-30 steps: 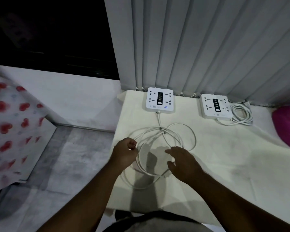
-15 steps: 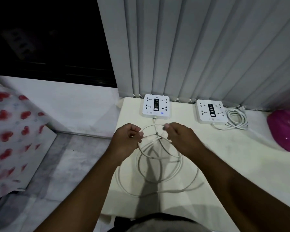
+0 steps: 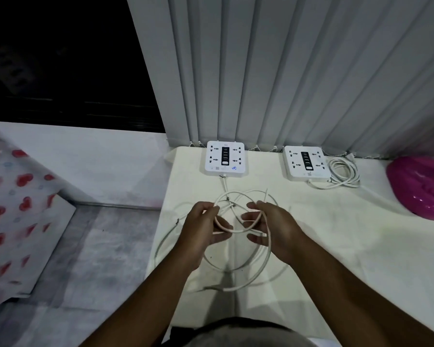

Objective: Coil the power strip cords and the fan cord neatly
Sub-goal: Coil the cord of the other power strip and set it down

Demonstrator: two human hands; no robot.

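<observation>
Cord [image 3: 233, 231] of power strip [image 3: 225, 158]: loops held above table [image 3: 336, 246], left hand [image 3: 199, 227] pinching the gathered turns, right hand [image 3: 276, 229] curled round the next loop, probably to size it evenly

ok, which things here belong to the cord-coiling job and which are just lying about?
Job: loose cord, held in left hand and right hand; its power strip; second power strip with bundled cord.
Lying about: pink inflatable; heart-print sheet; blinds.
</observation>
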